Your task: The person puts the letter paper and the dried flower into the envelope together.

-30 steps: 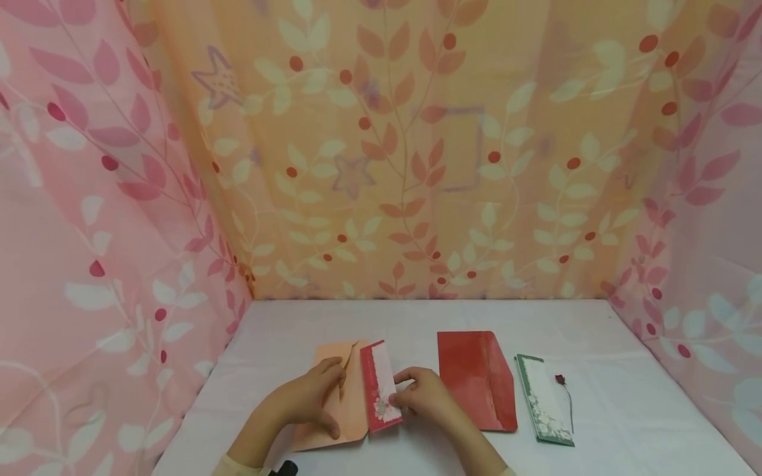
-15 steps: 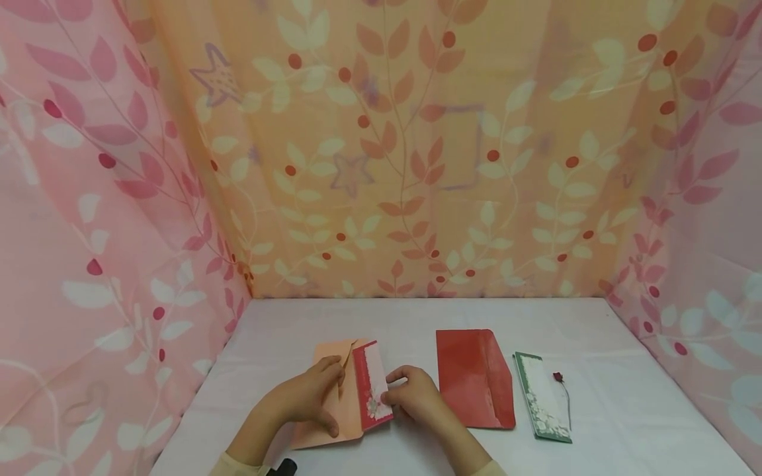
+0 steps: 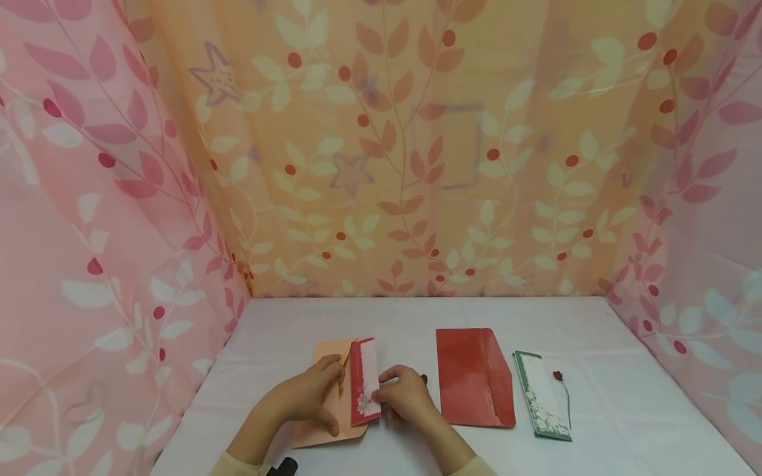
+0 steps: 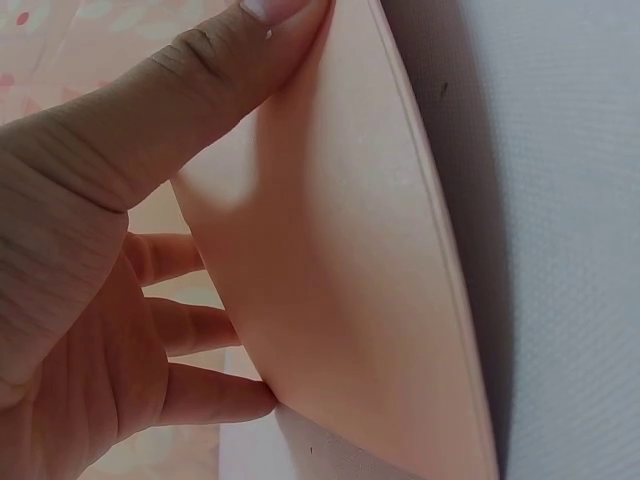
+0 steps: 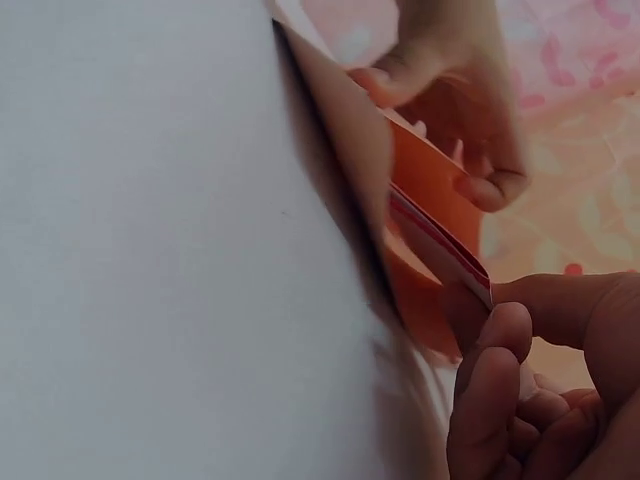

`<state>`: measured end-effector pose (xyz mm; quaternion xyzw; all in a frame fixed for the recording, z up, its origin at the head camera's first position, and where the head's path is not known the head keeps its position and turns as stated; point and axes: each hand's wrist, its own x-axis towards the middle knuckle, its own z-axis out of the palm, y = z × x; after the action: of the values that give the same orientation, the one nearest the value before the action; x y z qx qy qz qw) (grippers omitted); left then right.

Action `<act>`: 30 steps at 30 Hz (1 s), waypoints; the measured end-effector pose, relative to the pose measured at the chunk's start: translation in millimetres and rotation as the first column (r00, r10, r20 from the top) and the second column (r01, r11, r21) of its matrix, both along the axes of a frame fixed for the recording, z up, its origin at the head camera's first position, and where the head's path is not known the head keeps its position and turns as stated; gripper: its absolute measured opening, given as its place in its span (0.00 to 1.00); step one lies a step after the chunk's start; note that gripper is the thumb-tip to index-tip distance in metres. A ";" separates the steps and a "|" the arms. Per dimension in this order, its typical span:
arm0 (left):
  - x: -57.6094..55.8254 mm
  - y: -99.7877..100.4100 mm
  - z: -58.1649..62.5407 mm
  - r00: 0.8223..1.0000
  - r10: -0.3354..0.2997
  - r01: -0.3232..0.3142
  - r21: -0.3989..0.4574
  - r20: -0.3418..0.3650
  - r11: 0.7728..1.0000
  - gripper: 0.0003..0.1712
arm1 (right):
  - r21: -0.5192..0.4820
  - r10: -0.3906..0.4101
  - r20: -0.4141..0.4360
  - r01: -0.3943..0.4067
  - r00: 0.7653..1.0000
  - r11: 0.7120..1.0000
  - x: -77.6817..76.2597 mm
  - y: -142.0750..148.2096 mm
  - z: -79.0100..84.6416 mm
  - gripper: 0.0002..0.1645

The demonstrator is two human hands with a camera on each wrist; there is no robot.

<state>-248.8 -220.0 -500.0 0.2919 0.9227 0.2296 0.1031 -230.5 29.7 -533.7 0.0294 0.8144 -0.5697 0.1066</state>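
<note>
A peach paper envelope (image 3: 331,349) lies aslant on the white table, its open side facing right. My left hand (image 3: 305,398) grips it, the thumb on its near part and the fingers spread along the far edge, as the left wrist view of the envelope (image 4: 380,290) also shows. Between thumb and forefinger, my right hand (image 3: 409,396) pinches the right edge of a folded red-and-white card (image 3: 366,378) with printed flowers. In the right wrist view the card (image 5: 445,245) reaches into the mouth of the envelope, where its far edge is hidden.
A red envelope (image 3: 473,377) lies right of my right hand, with a small dark red bud (image 3: 424,379) between them. Farther right are a green-and-white floral card (image 3: 543,396) and a dried rose (image 3: 558,375) on a thin stem. Patterned curtains (image 3: 381,165) enclose the table.
My right hand has moved left with the red-and-white card, bringing it farther over the peach envelope and more upright. The small bud has come into view beside that hand. My left hand stays put.
</note>
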 end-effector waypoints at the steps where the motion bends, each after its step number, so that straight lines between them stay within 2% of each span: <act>1: -0.4 0.2 0.1 1.000 0.001 -0.001 -0.003 0.003 1.000 0.46 | -0.003 0.001 -0.003 -0.001 1.000 1.000 1.2 -2.3 -0.9 0.19; 8: -2.2 0.5 -1.7 1.000 0.003 -0.003 -0.016 0.013 1.000 0.48 | 0.005 -0.018 -0.011 0.018 1.000 1.000 10.1 -14.6 -4.7 0.19; 18: 0.1 0.6 -0.4 1.000 0.015 -0.015 -0.022 0.020 1.000 0.54 | -0.024 -0.034 -0.052 0.033 0.998 0.999 8.9 -27.4 -9.9 0.19; 23: 0.0 -0.3 -2.3 1.000 0.014 -0.014 -0.030 0.020 0.999 0.53 | -0.015 -0.023 -0.091 0.022 0.996 1.000 10.6 -32.9 -11.3 0.18; 27: -1.9 -0.5 -4.0 1.000 0.013 -0.013 -0.035 0.011 0.999 0.53 | 0.003 -0.001 -0.097 0.001 0.995 1.000 11.7 -32.3 -6.4 0.15; 30: -1.8 0.5 -2.4 1.000 0.012 -0.012 -0.042 0.003 0.999 0.54 | 0.007 0.057 -0.087 -0.056 0.995 0.998 11.2 -26.3 -1.1 0.12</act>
<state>-250.6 -219.5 -502.4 0.2838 0.9289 0.2114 0.1094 -219.3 3.4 -534.8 -0.0181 0.8200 -0.5654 0.0871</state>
